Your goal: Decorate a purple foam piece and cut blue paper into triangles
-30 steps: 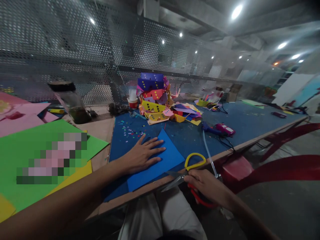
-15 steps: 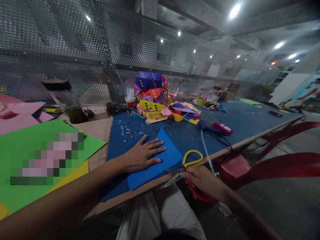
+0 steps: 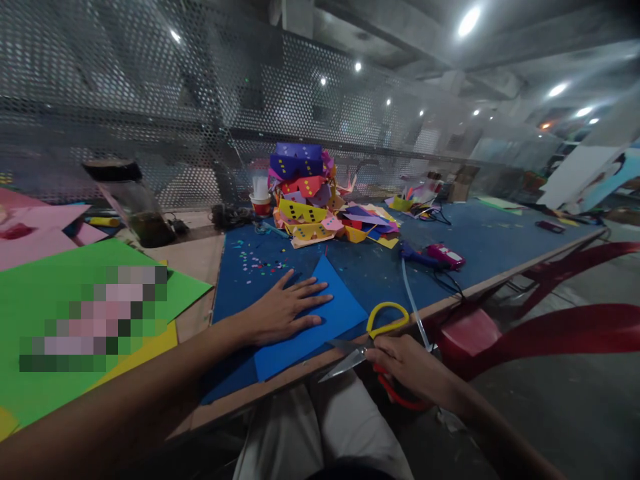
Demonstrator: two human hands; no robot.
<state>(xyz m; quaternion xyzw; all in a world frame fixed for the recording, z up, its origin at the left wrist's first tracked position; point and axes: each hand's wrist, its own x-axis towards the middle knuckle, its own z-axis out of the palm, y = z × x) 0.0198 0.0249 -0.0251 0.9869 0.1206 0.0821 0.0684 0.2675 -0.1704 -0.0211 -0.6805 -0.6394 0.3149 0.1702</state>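
My left hand [image 3: 287, 310] lies flat with fingers spread on a blue sheet of paper [image 3: 343, 300], which looks folded and comes to a point at the far end. The paper rests on the blue table top [image 3: 480, 247] by its near edge. In my right hand [image 3: 400, 357] is a pair of scissors [image 3: 387, 319] with one yellow and one red handle loop. The scissor blades are apart and point left, by the table's edge near the paper's right corner. Part of the red loop is hidden by my right hand.
Green paper [image 3: 185, 287] lies to the left, near a tilted jar [image 3: 133, 207]. Stacked coloured paper pieces [image 3: 305, 213] stand at the back, with small paper bits in front. A glue gun [image 3: 423, 257] lies right of the paper. Red chairs [image 3: 550, 340] stand at the right.
My right hand and the scissors have shifted very slightly to the right. My left hand and the blue paper have stayed in place.
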